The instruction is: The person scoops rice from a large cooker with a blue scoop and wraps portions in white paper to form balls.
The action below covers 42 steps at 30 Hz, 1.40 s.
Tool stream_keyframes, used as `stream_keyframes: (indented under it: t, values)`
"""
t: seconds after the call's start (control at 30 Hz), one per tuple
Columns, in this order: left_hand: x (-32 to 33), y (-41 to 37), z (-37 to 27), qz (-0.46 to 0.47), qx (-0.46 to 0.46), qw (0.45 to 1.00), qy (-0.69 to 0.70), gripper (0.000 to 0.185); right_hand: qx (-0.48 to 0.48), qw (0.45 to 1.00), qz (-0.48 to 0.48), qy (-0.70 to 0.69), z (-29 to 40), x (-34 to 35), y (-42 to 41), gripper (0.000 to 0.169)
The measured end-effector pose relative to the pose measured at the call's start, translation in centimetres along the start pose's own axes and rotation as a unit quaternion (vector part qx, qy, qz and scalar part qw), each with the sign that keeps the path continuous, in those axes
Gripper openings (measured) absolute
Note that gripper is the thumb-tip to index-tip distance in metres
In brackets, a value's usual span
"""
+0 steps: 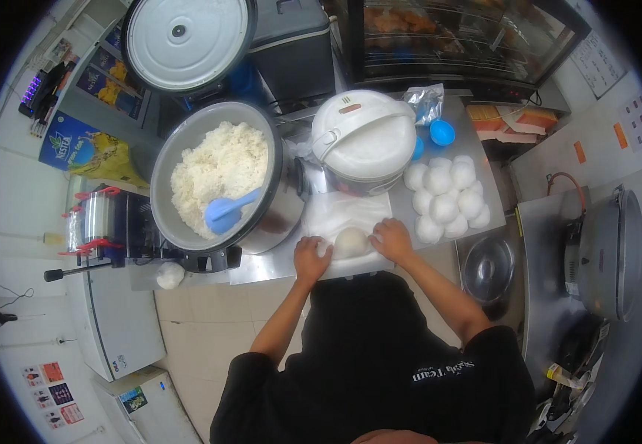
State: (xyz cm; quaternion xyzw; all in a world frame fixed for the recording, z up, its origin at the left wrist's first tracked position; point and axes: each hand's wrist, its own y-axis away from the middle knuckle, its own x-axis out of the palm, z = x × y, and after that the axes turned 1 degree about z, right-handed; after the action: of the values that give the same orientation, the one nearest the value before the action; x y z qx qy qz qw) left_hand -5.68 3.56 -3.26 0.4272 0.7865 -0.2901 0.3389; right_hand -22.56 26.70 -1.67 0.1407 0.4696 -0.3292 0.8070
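A rounded mound of rice rests on white wrapping sheets at the counter's near edge. My left hand is at its left side, fingers bent over the sheet's edge. At the mound's right, my right hand has its fingers on the sheet's edge; whether either hand pinches the sheet is too small to tell. Several white wrapped balls are piled at the right. To the left stands a large open pot of cooked rice, with a blue plastic scoop lying on the rice.
A lidded white bucket stands behind the sheets, beside a blue cup and a foil packet. The pot's raised lid is at the back left. A cup-sealing machine and a white wrapped lump are at the left.
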Motion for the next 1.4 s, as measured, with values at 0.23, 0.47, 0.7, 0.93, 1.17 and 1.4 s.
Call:
stream_keyframes:
  t: [0.23,0.47,0.7,0.93,1.17,1.4]
  values:
    - [-0.3,-4.8,-1.8,-0.020,0.100,0.994,-0.032,0.041,-0.007,0.986,-0.167,0.015,-0.8,0.3,-3.8,0.043]
    - [3.0,-7.4,1.2,0.020,0.204,0.961,-0.185,0.039,0.082,0.979,-0.185,0.035,-0.6,2.6,-4.0,0.051]
    - [1.2,-6.1,-0.6,0.021,0.125,0.992,-0.022,0.007,0.175,0.963,-0.207,0.006,0.8,3.3,-4.0,0.029]
    - [0.9,-5.6,-2.2,0.017,0.057,0.997,0.053,0.025,0.057,0.975,-0.189,-0.097,0.5,3.3,-3.7,0.022]
    - [-0.2,-9.4,-2.2,0.074,-0.146,0.957,0.241,0.074,0.140,0.980,-0.120,-0.072,2.3,1.0,-4.2,0.041]
    - [-5.5,-8.9,-5.3,0.262,0.068,0.961,0.066,0.071,-0.162,0.980,-0.111,-0.018,4.2,-3.4,-4.6,0.066]
